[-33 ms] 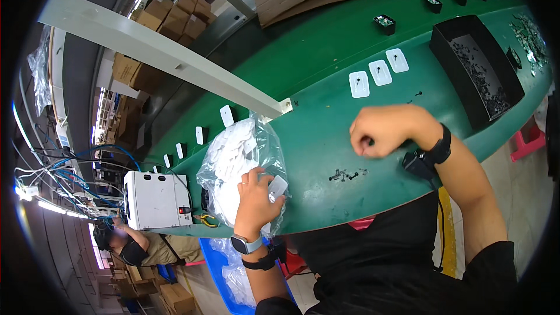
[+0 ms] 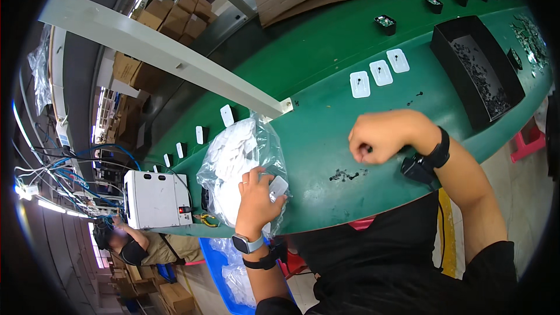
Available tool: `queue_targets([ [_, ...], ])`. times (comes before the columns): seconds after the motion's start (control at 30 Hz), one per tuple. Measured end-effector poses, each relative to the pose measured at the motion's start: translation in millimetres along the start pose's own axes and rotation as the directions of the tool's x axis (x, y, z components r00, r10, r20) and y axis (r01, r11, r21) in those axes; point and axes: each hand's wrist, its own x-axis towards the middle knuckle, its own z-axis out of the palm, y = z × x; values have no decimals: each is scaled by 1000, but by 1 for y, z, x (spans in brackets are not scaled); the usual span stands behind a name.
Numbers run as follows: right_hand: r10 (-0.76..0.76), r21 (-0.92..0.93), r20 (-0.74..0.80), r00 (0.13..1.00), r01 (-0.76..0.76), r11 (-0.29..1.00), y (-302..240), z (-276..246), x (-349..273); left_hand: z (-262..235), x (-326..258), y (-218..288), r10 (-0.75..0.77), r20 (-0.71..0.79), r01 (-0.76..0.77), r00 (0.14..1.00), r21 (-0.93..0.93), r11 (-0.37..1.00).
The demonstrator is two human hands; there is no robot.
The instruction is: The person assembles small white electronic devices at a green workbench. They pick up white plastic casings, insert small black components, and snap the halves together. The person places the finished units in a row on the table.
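My left hand (image 2: pixel 256 198) rests against a clear plastic bag (image 2: pixel 233 151) full of white plastic pieces. A white plastic cover (image 2: pixel 278 187) sits between its thumb and fingers. Over the table, my right hand (image 2: pixel 382 137) is curled closed, with something small and dark barely showing inside the curl. Below that hand lies a small pile of black parts (image 2: pixel 344 175). Beyond it, three white covers (image 2: pixel 360 84) lie in a slanting row, each with a small black part on it. A few single black parts (image 2: pixel 419 94) lie to their right.
A black box (image 2: pixel 475 70) of small black parts stands at the right, beside a heap of shiny pieces (image 2: pixel 531 44). Black housings (image 2: pixel 385 24) and white covers (image 2: pixel 227 115) line the far green strip. A pale post (image 2: pixel 175 64) crosses left; a white machine (image 2: pixel 157 198) and another person (image 2: pixel 140 249) are beyond.
My right hand has shifted very slightly toward me, still curled. My left hand stays at the bag with the white cover.
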Motion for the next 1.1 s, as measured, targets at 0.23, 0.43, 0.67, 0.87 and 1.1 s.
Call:
queue_targets([
  [0.23,120,-71,97,988,-113,991,-12,5,3,-6,10,7,-16,2,16,1000,-7,1000],
  [0.43,88,-147,86,992,-75,986,-10,12,6,-3,9,5,12,-80,-23,997,-136,990],
  [0.67,143,-251,51,988,-126,960,-12,13,2,4,27,35,-332,-156,3,930,-902,432],
  [0.87,-32,-40,-289,957,21,999,-12,-13,-4,27,74,81,-242,11,12,970,-1000,4],
  [1.1,-264,-289,-635,726,93,953,-3,-6,9,44,106,114,-227,17,-8,974,-994,-110],
])
